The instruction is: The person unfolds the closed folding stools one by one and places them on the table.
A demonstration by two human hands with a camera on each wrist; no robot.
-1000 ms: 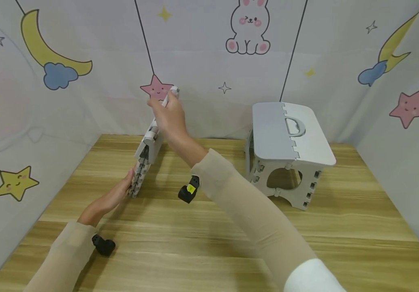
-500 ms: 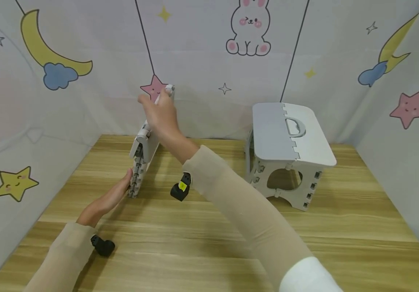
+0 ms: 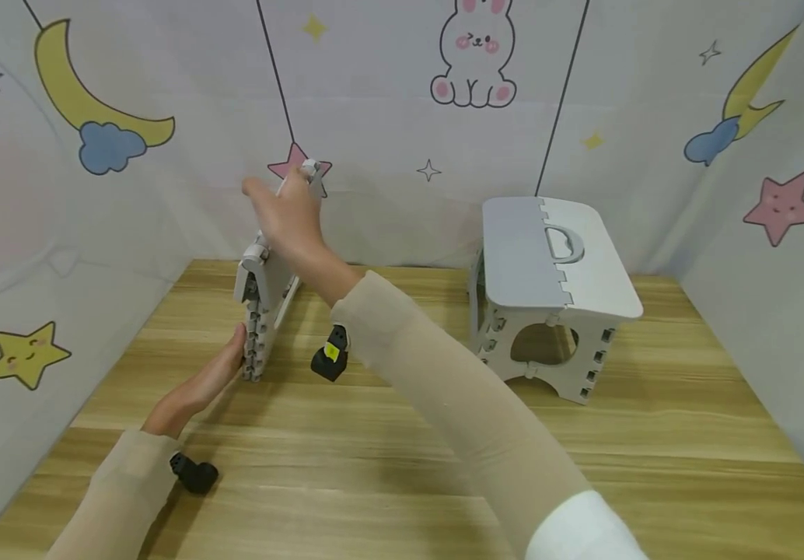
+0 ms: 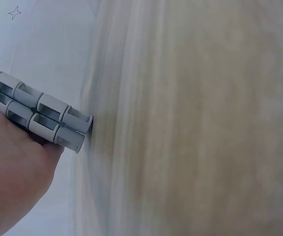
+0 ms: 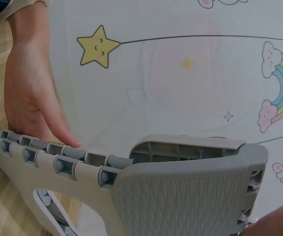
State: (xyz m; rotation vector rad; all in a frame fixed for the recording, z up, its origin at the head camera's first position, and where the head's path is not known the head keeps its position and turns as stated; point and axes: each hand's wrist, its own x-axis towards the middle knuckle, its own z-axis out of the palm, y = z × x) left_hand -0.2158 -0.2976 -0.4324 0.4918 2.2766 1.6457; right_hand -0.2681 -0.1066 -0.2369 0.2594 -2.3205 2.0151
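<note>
A grey-and-white folding step stool (image 3: 269, 288), folded nearly flat, stands on its edge at the left of the table. In the right wrist view its textured top panel (image 5: 181, 196) and hinge row (image 5: 72, 160) face the camera. My right hand (image 3: 293, 218) holds its upper far end, thumb to the left and fingers over the other side. My left hand (image 3: 199, 385) lies along the lower left side with fingers extended, touching the hinged edge. Its fingertips are hidden behind the stool in the right wrist view.
A second folding stool (image 3: 556, 257), unfolded with a carry handle (image 3: 570, 243) in its top, stands at the right on the wood-grain table (image 3: 388, 467). A white printed curtain (image 3: 388, 117) encloses the back and both sides.
My right hand has moved left, bringing the stool's upper end left, so it stands more upright. My left hand stays at the lower edge, shifted slightly left.
</note>
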